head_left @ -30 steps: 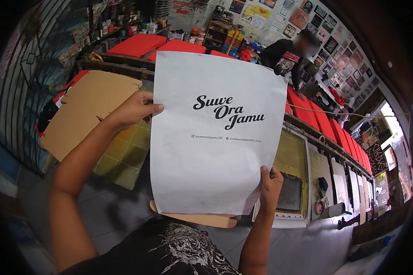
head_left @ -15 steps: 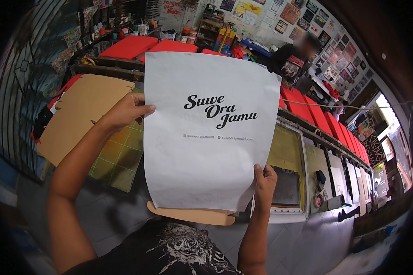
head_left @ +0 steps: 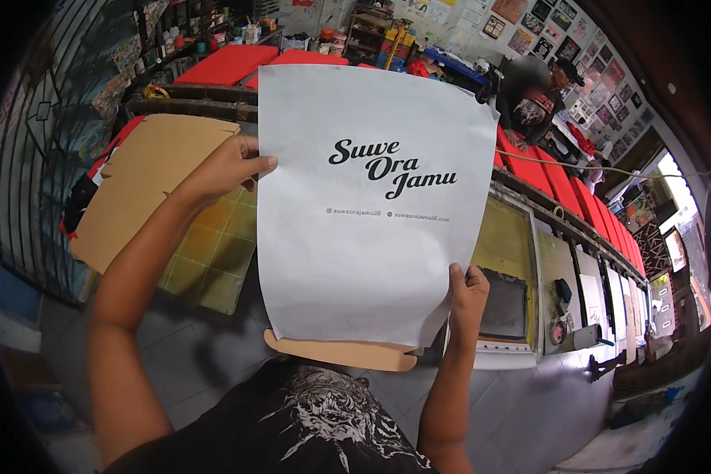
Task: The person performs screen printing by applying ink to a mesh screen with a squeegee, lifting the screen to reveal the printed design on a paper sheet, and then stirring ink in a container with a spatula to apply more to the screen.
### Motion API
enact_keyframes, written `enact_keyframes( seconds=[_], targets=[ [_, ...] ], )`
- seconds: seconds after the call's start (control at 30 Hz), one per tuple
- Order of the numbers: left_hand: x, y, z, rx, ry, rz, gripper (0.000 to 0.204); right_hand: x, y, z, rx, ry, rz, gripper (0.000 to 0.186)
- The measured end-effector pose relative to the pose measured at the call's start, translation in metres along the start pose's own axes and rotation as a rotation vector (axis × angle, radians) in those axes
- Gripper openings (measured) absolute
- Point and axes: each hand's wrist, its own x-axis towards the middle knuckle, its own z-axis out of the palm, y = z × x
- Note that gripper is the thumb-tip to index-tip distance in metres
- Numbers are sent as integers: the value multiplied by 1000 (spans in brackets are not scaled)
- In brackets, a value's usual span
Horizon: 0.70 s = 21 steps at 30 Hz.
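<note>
A large white paper sheet [head_left: 363, 261] with black script lettering hangs upright in front of me, its surface slightly bowed. My left hand [head_left: 233, 166] pinches its left edge in the upper half, thumb on the front. Lower on the opposite edge, my right hand [head_left: 468, 292] grips the sheet, thumb also in front. The fingers behind the paper are partly hidden. Below the sheet's bottom edge shows a strip of tan cardboard [head_left: 344, 353]; the rest of it is covered by the paper.
A brown cardboard piece [head_left: 162, 170] and a yellow-green gridded board [head_left: 205, 257] lie left. At right is a framed printing screen [head_left: 505, 276]. Red cloth panels [head_left: 592, 209] line the long rack. Beyond it a person [head_left: 529, 103] leans over the panels. A cord [head_left: 608, 167] stretches across.
The sheet and both my hands sit slightly higher and further right in view, as does the cardboard strip. Both hands keep their hold. The person at the back has shifted beside the red panels.
</note>
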Motion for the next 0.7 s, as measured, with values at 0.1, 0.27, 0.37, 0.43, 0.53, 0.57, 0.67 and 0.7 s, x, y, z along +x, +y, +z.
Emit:
enact_keyframes(
  seconds=[0.1, 0.27, 0.37, 0.43, 0.53, 0.57, 0.67, 0.7],
  targets=[
    [5, -6, -1, 13, -18, -7, 22, -1, 0, 0, 11, -5, 1, 16],
    [4, -4, 4, 4, 22, -25, 22, 0, 4, -1, 14, 8, 4, 15],
    [6, -5, 4, -31, 25, -21, 22, -1, 4, -4, -11, 1, 14, 14],
    [7, -5, -1, -19, 12, -28, 22, -4, 1, -1, 14, 14, 18, 15],
    [10, -2, 4, -14, 4, -33, 20, -14, -17, 7, 23, 33, 35, 16],
    [12, -3, 3, -18, 3, -37, 21, -18, -21, 9, 25, 36, 41, 17],
    [23, -13, -3, -28, -26, -23, 23, -28, -21, 7, 29, 78, 37, 18],
    [30, -12, -1, -29, -52, -9, 24, -32, -19, 2, -44, 80, 28, 18]
  ],
)
